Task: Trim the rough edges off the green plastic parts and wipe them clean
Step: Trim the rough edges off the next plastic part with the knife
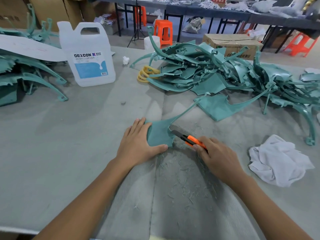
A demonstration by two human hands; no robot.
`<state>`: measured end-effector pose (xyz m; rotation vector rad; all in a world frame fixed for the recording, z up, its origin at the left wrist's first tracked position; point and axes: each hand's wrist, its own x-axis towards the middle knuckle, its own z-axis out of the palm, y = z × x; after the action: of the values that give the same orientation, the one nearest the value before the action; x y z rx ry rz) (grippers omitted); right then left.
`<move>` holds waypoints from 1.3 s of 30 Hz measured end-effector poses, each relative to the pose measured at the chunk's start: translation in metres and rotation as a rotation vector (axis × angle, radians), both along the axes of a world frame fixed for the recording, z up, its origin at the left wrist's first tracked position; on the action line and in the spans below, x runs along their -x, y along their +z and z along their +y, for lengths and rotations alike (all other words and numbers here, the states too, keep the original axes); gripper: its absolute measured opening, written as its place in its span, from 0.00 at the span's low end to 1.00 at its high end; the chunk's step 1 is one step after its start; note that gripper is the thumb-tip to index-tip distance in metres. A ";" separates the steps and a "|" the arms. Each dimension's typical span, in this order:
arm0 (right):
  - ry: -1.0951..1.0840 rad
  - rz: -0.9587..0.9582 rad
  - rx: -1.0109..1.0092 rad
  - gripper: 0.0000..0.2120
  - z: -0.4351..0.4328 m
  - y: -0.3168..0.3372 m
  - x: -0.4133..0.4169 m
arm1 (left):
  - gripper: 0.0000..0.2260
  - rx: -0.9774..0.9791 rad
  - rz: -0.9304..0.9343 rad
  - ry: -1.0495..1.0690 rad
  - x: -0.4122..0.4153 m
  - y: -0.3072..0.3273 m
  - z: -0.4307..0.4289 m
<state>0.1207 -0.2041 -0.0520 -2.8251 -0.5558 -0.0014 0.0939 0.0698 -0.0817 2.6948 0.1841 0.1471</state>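
The left hand [138, 142] lies spread flat, pressing a green plastic part [160, 134] onto the grey worktop [60, 144]; the right hand [216, 155] is wrapped around an orange utility knife [188, 138], its blade at the part's ragged edge; a white cloth [278, 160] lies crumpled just right of it.

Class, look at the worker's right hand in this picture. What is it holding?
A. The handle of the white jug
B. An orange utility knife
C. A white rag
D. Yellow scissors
B: the right hand grips an orange utility knife, its blade against the edge of the green plastic part that the left hand presses onto the table.
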 end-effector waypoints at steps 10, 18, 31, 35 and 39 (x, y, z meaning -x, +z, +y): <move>0.067 -0.156 0.093 0.16 0.004 -0.002 0.021 | 0.53 0.016 0.003 0.000 0.000 0.000 0.001; 0.138 -0.432 0.084 0.11 0.002 -0.020 0.021 | 0.52 0.000 -0.011 -0.004 -0.002 -0.004 0.003; 0.041 -0.545 0.031 0.19 0.004 -0.032 0.022 | 0.51 -0.012 0.004 -0.012 -0.001 -0.002 0.002; 0.025 -0.527 0.001 0.17 0.004 -0.030 0.023 | 0.52 -0.012 0.007 -0.009 -0.001 -0.002 0.002; 0.057 -0.507 0.021 0.15 0.002 -0.029 0.024 | 0.51 -0.022 0.008 -0.008 -0.001 -0.001 0.000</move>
<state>0.0969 -0.2017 -0.0813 -2.8221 -0.7394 -0.7189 0.0945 0.0699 -0.0825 2.7180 0.1744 0.1367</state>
